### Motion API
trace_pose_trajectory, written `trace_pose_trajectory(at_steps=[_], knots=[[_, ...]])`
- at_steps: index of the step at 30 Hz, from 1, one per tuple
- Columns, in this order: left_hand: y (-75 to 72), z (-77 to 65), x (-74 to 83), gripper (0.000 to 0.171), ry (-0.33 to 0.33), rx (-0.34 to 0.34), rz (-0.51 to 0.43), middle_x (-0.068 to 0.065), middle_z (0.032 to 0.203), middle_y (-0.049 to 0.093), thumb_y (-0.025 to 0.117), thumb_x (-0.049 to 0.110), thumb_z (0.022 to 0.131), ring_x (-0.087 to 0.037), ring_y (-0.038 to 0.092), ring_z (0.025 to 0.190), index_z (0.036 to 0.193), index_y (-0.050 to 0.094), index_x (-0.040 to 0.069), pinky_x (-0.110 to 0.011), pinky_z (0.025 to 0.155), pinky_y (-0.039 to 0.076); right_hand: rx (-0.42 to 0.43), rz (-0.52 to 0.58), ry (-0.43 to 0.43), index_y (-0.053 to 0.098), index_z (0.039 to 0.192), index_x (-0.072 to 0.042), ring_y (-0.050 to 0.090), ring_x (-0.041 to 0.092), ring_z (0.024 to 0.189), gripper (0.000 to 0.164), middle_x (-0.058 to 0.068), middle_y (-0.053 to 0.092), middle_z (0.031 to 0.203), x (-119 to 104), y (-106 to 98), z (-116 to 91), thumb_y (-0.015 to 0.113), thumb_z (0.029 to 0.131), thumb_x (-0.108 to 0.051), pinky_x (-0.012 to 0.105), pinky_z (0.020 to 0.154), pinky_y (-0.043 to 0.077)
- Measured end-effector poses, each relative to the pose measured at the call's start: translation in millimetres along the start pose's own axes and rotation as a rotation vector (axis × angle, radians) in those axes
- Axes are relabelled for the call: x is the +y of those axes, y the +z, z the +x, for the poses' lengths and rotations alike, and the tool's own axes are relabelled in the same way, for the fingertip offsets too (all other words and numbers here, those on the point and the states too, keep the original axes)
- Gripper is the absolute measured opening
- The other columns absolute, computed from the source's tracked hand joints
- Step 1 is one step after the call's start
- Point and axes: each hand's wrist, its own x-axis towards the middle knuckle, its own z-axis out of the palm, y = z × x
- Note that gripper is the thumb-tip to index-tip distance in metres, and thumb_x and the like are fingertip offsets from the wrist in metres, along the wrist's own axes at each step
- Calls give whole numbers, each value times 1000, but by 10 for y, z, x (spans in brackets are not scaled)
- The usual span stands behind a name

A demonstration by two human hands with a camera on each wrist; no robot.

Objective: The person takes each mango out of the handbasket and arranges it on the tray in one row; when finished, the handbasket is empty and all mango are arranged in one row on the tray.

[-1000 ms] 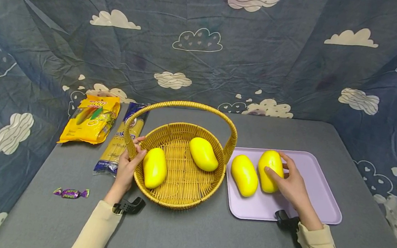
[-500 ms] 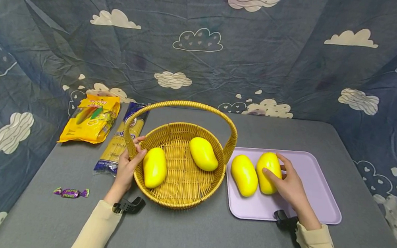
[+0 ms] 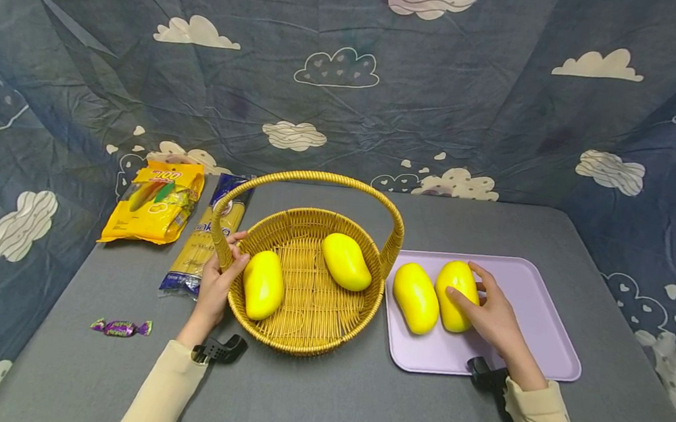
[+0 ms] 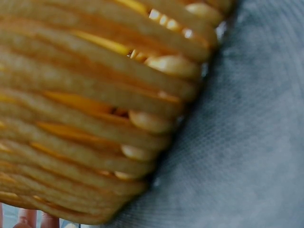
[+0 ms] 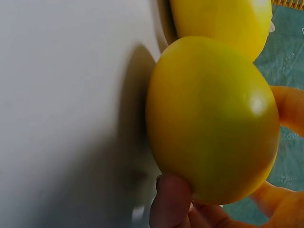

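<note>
A yellow wicker basket (image 3: 300, 350) with a tall arched handle stands mid-table, one mango (image 3: 263, 285) lying at its left and another mango (image 3: 346, 262) at its right. My left hand (image 3: 217, 286) grips the basket's left rim at the foot of the handle; in the left wrist view the woven wall (image 4: 85, 99) hides most of the fingers. Over the lilac tray (image 3: 537, 325), my right hand (image 3: 491, 315) holds a mango (image 3: 454, 297) between thumb and fingers, low over the tray. Another mango (image 3: 415, 298) lies close to its left.
A yellow candy bag (image 3: 155, 203) sits at the back left, beside a blue-ended pack of spaghetti (image 3: 193, 258) partly behind the basket handle. A purple wrapped candy (image 3: 121, 328) lies at the front left. A cloud-patterned cloth (image 3: 335, 115) hangs behind the table.
My right hand and the mango in it have shifted slightly left and nearer to me, closer to the neighbouring mango. The left hand and basket stay put.
</note>
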Motion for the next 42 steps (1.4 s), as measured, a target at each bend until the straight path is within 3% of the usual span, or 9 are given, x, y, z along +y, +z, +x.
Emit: trace_pose_trajectory(at_steps=[20, 42], knots=[[4, 2, 12, 12, -6, -2, 2, -20, 135, 46, 59, 5, 92, -24, 36, 128, 86, 49, 9, -31, 104, 26, -64, -3, 29, 20, 149, -6, 37, 48, 117, 81, 34, 34, 134, 2, -18, 33, 55, 91, -50, 62, 88, 37], [-3, -3, 3, 12, -10, 2, 4, -19, 135, 46, 59, 5, 92, -24, 36, 128, 86, 50, 9, -31, 106, 25, -60, -1, 42, 17, 150, -7, 39, 47, 114, 82, 33, 33, 134, 22, -18, 4, 53, 92, -52, 60, 88, 38]])
